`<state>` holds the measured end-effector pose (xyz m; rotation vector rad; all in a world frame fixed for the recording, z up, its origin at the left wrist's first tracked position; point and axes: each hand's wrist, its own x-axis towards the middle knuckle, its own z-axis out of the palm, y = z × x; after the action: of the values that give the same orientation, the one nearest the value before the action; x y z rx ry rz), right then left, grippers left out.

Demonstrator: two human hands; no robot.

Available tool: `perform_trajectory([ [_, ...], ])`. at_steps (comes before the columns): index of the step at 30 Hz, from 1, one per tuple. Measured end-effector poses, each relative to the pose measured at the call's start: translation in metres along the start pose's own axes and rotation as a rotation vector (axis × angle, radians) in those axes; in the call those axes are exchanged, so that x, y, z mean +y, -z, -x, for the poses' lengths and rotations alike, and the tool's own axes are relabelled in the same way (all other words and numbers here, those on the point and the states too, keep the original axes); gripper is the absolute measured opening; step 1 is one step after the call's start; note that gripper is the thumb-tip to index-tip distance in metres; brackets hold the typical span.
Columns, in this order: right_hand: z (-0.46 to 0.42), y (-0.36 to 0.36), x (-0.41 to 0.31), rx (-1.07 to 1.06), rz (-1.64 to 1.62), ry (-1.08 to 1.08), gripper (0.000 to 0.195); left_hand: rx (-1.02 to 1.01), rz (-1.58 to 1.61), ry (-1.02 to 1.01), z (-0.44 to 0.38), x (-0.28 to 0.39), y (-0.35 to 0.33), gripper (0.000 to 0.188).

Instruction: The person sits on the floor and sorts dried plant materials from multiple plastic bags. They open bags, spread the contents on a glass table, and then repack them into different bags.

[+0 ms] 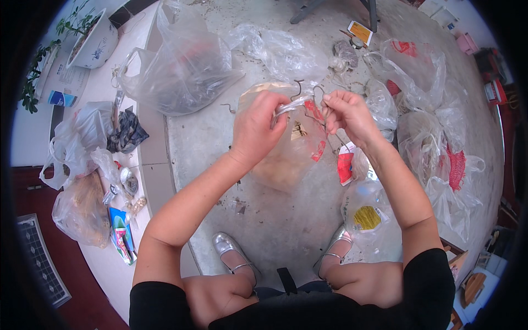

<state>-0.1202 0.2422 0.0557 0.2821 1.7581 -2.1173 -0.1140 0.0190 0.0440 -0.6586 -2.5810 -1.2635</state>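
Observation:
My left hand (260,126) grips the gathered, twisted mouth of a clear plastic bag (284,165) with red print, which hangs down in front of me over the floor. Something tan shows through the plastic. My right hand (350,115) pinches a thin bent metal wire (317,91) between thumb and fingertips, just right of the bag's mouth. The wire's hooked end curves up beside the fingers, and thin lengths run below them. Another hooked piece of dark wire (298,87) sticks up behind the bag's mouth; whether both pieces join is hidden.
On the left ledge (154,181) stand a large plastic bag (185,78), a potted plant (93,43) and smaller bags. Crumpled plastic bags (429,136) cover the floor at right. A bag with a yellow label (367,218) lies near my right shoe (340,245). A dark metal leg (369,14) stands at the back.

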Motion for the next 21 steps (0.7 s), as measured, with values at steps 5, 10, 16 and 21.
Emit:
perform_trajectory([
  [5, 0.002, -0.009, -0.002, 0.05, 0.129, -0.014, 0.023, 0.102, -0.257, -0.398, -0.006, 0.001, 0.002, 0.031],
  [10, 0.0, -0.008, 0.013, 0.109, 0.488, 0.111, 0.028, 0.102, -0.31, -0.408, -0.005, -0.002, 0.0, 0.045],
  [16, -0.007, -0.005, 0.016, 0.224, 1.016, 0.449, 0.019, 0.044, -0.445, -0.585, 0.001, -0.002, -0.002, 0.042],
  [21, -0.008, -0.013, 0.013, 0.285, 1.586, 0.809, 0.01, 0.068, -0.291, -0.44, -0.002, 0.001, -0.006, 0.039],
])
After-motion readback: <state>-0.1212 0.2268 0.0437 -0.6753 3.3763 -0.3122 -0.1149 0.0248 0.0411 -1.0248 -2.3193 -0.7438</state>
